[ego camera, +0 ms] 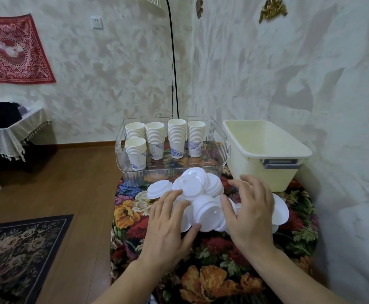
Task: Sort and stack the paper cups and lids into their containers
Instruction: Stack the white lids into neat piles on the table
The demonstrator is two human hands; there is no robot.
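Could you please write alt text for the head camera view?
Two bare hands, left hand and right hand, rest on a loose pile of white lids on a floral tablecloth. Behind, a clear bin holds five stacks of paper cups, beside a cream tub.

Under the hands [210, 218] the lids [203, 194] are plain white. The surface [212, 279] beneath wears a dark floral cloth — orange, red, blue blooms. Beyond the hands, white cups [176, 137] carry blue motifs inside a clear bin [135, 178]; right of it, a cream tub [267, 148].
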